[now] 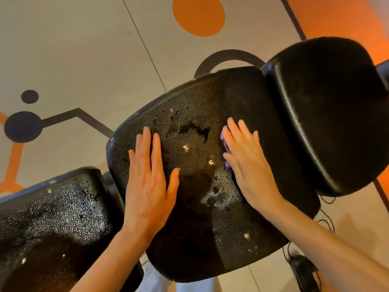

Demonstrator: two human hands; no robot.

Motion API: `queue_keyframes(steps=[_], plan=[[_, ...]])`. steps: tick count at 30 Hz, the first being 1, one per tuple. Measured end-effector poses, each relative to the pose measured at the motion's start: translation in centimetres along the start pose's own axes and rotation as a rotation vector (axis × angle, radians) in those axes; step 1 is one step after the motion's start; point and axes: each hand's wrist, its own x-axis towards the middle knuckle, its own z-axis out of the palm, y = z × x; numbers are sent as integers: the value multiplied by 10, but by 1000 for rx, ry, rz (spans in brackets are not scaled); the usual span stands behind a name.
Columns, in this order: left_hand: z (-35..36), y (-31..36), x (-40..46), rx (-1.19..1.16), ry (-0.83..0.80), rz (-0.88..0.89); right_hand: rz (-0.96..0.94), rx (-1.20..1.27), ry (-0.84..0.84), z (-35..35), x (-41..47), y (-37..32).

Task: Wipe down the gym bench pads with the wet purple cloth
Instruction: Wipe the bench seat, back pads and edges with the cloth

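Observation:
A black textured bench pad fills the middle of the view, with worn pale spots and wet patches on it. My left hand lies flat on its left part, fingers spread, holding nothing. My right hand presses flat on the purple cloth; only a small purple edge shows beside the fingers. The pad's right strip beyond my right hand looks darker. A second black pad sits at the upper right, and a third, wet and speckled pad at the lower left.
The floor is beige with orange and dark circles and lines. A thin black cable and a small dark device lie on the floor at the lower right. A dark bar sticks out at the right edge.

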Motion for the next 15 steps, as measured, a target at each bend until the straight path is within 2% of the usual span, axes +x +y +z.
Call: queue_keyframes(steps=[2, 3, 5, 7, 9, 12, 15], plan=[[3, -1, -5, 9, -4, -9, -53, 30, -112, -7, -51, 3], [5, -1, -6, 8, 1, -11, -73, 18, -137, -9, -48, 7], [6, -1, -4, 5, 0, -9, -80, 0, -84, -7, 3, -1], [5, -3, -4, 10, -7, -2, -17, -10, 57, -1, 65, -18], [6, -4, -5, 8, -13, 9, 36, -63, 104, 7, 82, -25], [6, -5, -5, 2, -4, 21, -77, -119, -33, 11, 8, -18], [6, -5, -5, 21, 5, 16, -134, -32, -157, 1, -49, -10]])
